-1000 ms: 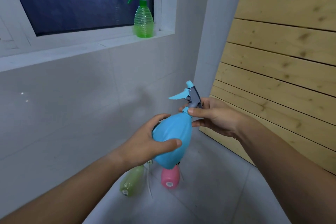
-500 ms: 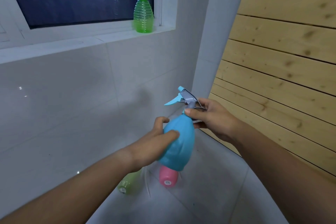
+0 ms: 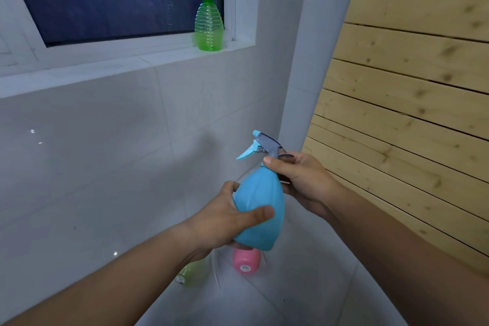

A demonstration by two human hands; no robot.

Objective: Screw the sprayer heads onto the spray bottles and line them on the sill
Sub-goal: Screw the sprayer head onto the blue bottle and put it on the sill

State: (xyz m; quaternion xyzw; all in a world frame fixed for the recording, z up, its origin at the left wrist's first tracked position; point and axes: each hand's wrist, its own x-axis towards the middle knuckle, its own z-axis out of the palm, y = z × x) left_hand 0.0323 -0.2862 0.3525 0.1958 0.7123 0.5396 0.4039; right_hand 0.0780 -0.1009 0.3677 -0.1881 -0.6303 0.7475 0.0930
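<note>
While the left hand [image 3: 227, 222] clamps the blue bottle [image 3: 260, 209] below the sill [image 3: 127, 63], the right hand [image 3: 304, 180] pinches its sprayer head [image 3: 264, 144] — a crooked start could cross-thread the collar.

white sill [image 3: 132, 61], green spray bottle [image 3: 209, 26] upright

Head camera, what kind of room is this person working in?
Probably a bathroom or utility corner of a house. The walls are glossy white tile, there is a window with a tiled sill holding a green bottle, and a wood slat panel stands to the right.
</note>
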